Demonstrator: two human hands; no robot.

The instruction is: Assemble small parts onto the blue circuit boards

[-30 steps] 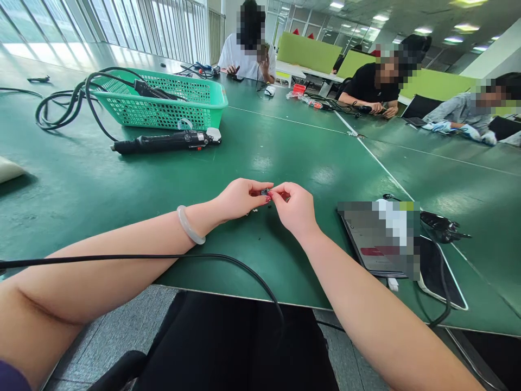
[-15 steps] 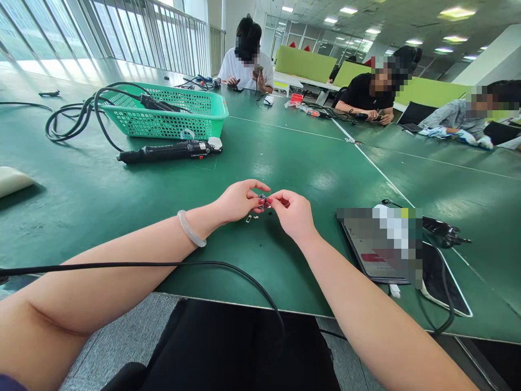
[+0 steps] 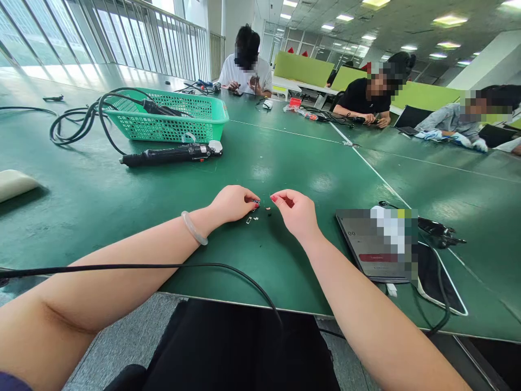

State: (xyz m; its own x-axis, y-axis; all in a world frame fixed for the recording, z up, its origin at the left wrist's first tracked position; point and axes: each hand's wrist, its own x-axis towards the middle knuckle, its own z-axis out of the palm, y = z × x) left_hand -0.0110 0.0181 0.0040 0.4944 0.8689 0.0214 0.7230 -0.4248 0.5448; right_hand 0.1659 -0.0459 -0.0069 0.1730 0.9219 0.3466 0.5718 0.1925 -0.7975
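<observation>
My left hand (image 3: 234, 204), with a pale bangle on its wrist, is closed on a small dark electronic-looking part (image 3: 256, 205) just above the table; most of the part is hidden by the fingers. To its right, my right hand (image 3: 296, 210) is pinched at thumb and forefinger. A thin sliver seems to stick up from that pinch, too small to name. On the green table (image 3: 228, 250) below lie a small silver rectangular frame (image 3: 248, 220), a tiny pale piece (image 3: 256, 218) and a tiny dark piece (image 3: 269, 213).
A black electric screwdriver (image 3: 163, 156) lies before a green basket (image 3: 171, 120) with coiled cable. A tablet (image 3: 372, 247), phone (image 3: 442, 279) and dark glasses (image 3: 442, 232) are at right. A black cable (image 3: 220, 265) crosses my left arm. Several people sit across the table.
My hands have parted: the right fingers have come away from the small part, which stays in my left hand. The left hand has shifted slightly left.
</observation>
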